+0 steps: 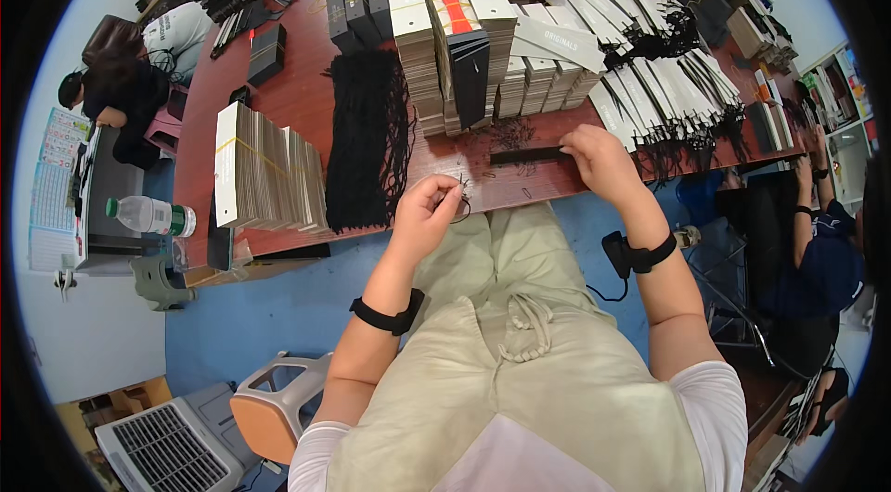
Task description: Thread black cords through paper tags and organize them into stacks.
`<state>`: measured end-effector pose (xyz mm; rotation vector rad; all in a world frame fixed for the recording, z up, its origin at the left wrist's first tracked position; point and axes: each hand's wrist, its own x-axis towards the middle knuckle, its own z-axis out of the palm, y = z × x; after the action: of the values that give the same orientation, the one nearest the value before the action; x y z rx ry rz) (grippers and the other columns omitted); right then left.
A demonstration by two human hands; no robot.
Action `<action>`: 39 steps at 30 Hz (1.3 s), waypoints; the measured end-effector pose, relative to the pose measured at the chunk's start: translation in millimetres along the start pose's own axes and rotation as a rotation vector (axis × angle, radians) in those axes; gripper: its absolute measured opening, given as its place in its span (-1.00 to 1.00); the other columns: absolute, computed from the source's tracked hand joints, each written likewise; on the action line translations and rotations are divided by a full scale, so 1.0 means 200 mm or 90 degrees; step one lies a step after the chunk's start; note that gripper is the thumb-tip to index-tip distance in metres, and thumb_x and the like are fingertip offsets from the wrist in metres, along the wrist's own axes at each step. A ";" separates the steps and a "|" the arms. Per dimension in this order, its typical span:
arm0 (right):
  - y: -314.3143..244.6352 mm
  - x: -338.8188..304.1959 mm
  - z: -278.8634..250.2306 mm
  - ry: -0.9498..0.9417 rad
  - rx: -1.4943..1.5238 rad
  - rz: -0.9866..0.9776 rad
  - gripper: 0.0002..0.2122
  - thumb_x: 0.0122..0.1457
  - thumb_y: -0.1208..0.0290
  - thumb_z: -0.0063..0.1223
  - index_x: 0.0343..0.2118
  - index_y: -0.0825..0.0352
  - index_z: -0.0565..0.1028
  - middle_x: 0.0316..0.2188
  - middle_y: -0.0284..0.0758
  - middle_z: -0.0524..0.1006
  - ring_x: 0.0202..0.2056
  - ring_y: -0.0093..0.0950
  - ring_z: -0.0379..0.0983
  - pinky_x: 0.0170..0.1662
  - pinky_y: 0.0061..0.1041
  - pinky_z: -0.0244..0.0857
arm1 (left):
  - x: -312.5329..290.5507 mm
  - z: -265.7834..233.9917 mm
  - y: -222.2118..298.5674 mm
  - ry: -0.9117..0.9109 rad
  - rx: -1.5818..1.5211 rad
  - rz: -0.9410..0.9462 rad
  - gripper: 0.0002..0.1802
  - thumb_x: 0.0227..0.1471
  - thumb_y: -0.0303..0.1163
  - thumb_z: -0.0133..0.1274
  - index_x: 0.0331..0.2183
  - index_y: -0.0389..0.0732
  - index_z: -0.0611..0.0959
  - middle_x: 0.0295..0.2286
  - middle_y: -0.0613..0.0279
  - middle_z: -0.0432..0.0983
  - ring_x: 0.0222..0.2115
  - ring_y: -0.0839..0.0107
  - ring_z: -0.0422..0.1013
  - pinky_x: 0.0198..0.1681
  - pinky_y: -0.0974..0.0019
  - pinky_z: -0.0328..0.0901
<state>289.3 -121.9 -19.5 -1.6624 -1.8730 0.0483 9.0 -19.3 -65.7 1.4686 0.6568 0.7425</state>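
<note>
My left hand (426, 214) is closed in a pinch at the table's front edge, on a thin black cord (466, 203) whose loop hangs beside the fingertips. My right hand (601, 164) grips the right end of a narrow black card tag (524, 156), seen almost edge-on. The tag's free end points left, toward my left hand, with a gap between them. Small black pins or clips (509, 134) lie scattered just beyond the tag. Left of my left hand lies a thick bundle of black cords (363, 139).
Tall stacks of pale tags (417, 46) stand at the back middle, a banded stack (251, 167) at the left. Finished-looking tags with black cords (664, 97) spread right. A water bottle (148, 215) stands near the left edge. Other people (812, 241) sit at both sides.
</note>
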 end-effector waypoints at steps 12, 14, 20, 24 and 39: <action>0.01 -0.05 -0.01 -0.017 -0.049 0.043 -0.91 -0.05 0.64 0.04 -0.44 0.38 0.45 -0.51 -0.19 0.45 -0.36 -0.18 0.39 -0.30 -0.31 0.28 | 0.01 -0.01 -0.01 -0.011 -0.014 0.013 -0.92 0.08 -0.51 0.03 -0.36 -0.32 0.53 -0.56 0.43 0.41 -0.55 0.73 0.28 -0.49 0.58 0.20; -0.02 -0.02 -0.02 0.006 0.060 0.052 -0.93 -0.01 0.66 0.01 -0.42 0.42 0.41 -0.47 -0.21 0.44 -0.36 -0.25 0.40 -0.29 -0.38 0.28 | 0.01 -0.01 -0.02 -0.009 -0.040 0.007 -0.93 0.08 -0.51 0.03 -0.36 -0.32 0.53 -0.56 0.43 0.41 -0.55 0.73 0.29 -0.49 0.58 0.20; -0.14 0.08 -0.11 -0.050 0.482 0.301 -0.96 0.06 0.66 0.01 -0.41 0.42 0.43 -0.47 -0.35 0.42 -0.40 -0.59 0.39 -0.38 -0.62 0.25 | 0.01 -0.01 0.00 -0.020 -0.040 -0.001 -0.94 0.10 -0.52 0.01 -0.36 -0.32 0.52 -0.55 0.44 0.41 -0.54 0.73 0.30 -0.48 0.60 0.21; -0.18 0.21 -0.16 -0.066 0.553 0.055 -0.86 0.01 0.69 0.10 -0.34 0.46 0.42 -0.40 -0.36 0.41 -0.36 -0.66 0.36 -0.34 -0.69 0.27 | 0.01 -0.02 -0.03 -0.048 -0.073 -0.012 -0.93 0.11 -0.52 0.00 -0.32 -0.30 0.50 -0.47 0.41 0.46 -0.46 0.71 0.38 -0.38 0.58 0.29; -0.50 0.53 0.03 0.245 0.673 0.145 -0.86 0.01 0.64 0.16 -0.37 0.43 0.44 -0.44 -0.40 0.50 -0.39 -0.67 0.44 -0.30 -0.70 0.34 | 0.00 -0.02 -0.01 -0.044 -0.070 -0.011 -0.92 0.11 -0.50 0.00 -0.32 -0.31 0.51 -0.49 0.41 0.44 -0.48 0.71 0.35 -0.42 0.58 0.27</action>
<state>196.7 -44.3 61.4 -1.0066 -1.0274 0.6438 6.6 -17.2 -67.1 1.3804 0.5669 0.7013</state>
